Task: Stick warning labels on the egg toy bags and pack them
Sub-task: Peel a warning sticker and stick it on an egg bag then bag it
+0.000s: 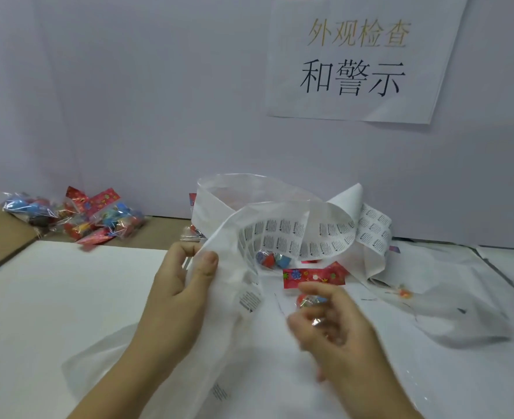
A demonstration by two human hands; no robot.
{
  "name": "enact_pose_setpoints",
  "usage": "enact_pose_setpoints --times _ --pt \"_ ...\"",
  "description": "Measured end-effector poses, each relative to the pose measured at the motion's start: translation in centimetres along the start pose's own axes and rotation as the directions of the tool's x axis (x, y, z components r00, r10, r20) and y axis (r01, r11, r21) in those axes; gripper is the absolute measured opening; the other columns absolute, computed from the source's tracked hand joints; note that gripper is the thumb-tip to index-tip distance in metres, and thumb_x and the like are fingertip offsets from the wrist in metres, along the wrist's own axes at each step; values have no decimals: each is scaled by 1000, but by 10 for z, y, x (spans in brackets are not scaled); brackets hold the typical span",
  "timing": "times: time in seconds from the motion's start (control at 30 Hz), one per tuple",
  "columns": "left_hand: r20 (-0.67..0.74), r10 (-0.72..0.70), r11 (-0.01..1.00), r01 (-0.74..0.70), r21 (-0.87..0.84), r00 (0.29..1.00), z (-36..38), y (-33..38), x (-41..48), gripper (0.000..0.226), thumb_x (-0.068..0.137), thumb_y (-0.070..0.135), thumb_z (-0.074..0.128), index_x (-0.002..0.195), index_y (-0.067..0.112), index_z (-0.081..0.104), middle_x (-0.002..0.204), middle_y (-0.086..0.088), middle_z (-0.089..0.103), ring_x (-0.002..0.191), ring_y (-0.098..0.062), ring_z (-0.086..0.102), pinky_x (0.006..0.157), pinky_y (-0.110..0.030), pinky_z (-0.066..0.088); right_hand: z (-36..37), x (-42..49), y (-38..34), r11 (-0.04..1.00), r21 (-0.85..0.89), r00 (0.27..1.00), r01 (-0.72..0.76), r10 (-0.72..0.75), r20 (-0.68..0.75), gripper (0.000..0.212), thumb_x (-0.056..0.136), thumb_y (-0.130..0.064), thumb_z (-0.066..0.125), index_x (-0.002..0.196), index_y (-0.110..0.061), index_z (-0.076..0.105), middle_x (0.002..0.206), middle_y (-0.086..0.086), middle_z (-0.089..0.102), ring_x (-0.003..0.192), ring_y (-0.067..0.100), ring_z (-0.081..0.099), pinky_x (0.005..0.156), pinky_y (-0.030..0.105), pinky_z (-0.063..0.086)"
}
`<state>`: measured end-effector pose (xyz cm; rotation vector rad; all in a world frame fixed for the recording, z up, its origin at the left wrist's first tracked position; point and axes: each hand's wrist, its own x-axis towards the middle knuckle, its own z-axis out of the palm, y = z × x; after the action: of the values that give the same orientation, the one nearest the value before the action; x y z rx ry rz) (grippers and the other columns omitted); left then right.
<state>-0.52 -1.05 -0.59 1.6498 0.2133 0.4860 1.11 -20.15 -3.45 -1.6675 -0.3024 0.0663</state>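
Note:
A long white strip of warning labels (295,234) curls in loops over the table's middle. My left hand (183,285) pinches the strip's edge between thumb and fingers. An egg toy bag with a red flowered header card (313,278) lies just beyond my right hand (331,325). That hand is blurred, its fingers curled over the bag's clear lower part; whether it holds the bag I cannot tell. Another egg toy bag (272,260) lies under the label loop.
A heap of egg toy bags (98,219) sits at the back left beside a cardboard box (2,234). A white sheet (68,291) covers the table. A crumpled clear plastic bag (461,313) lies at right. A paper sign (355,58) hangs on the back wall.

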Motion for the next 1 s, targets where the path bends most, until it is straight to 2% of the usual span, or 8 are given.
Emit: enact_pose_setpoints --times 0.1,0.17,0.27,0.47,0.63,0.73,0.83,1.0 --pt "-29 39 994 -41 -97 999 12 2 -14 18 82 50 56 80 33 58 71 -7 71 55 -19 64 46 -30 50 26 -8 3 954 240 973 -180 137 186 78 55 -42 88 119 -47 44 92 -4 74 76 22 70 56 32 55" --pt "32 14 992 -10 -124 999 16 2 -20 22 82 51 70 83 32 60 74 -9 72 60 -25 68 49 -33 54 26 -7 6 930 344 989 -132 99 111 75 64 -20 88 122 -35 44 80 9 73 68 24 70 66 36 58" --pt "235 -84 994 97 -46 968 14 3 -16 28 65 37 79 90 33 70 86 -2 76 78 -22 74 66 -34 61 19 -5 7 948 319 1000 0 8 -24 58 70 -8 78 114 -34 50 64 9 66 60 18 66 66 23 54" --pt "517 -292 934 357 -29 805 3 5 -7 30 64 13 83 94 12 78 96 -17 75 87 -32 74 74 -36 61 24 -9 14 987 129 996 93 -90 -27 36 66 -24 73 83 -51 56 64 -3 64 61 8 62 65 24 52" --pt "378 -234 969 248 12 896 10 2 -13 23 61 19 90 80 13 79 80 -15 76 70 -23 74 56 -26 57 14 -9 17 894 -361 957 267 -289 -8 26 71 -59 56 79 -34 52 68 -14 54 60 6 51 55 10 37" --pt "328 -188 981 191 21 926 18 1 -20 19 61 23 81 74 10 78 72 -14 74 63 -20 72 52 -24 55 17 -10 15 886 -405 970 223 -242 5 36 69 -69 44 80 -35 49 72 -15 52 61 7 48 55 14 36" --pt "300 -168 986 165 36 939 19 -2 -21 23 60 27 92 74 14 78 71 -12 75 63 -20 72 53 -24 55 18 -10 15 851 -499 984 163 -178 18 47 65 -77 32 76 -34 45 83 -12 54 69 4 49 63 16 40" --pt "329 -213 974 225 3 920 21 -4 -21 22 59 28 76 74 11 77 73 -15 74 66 -25 73 55 -27 56 18 -11 14 754 -635 984 166 -165 60 40 73 -75 27 72 -35 35 95 -14 48 88 -4 43 70 13 37"
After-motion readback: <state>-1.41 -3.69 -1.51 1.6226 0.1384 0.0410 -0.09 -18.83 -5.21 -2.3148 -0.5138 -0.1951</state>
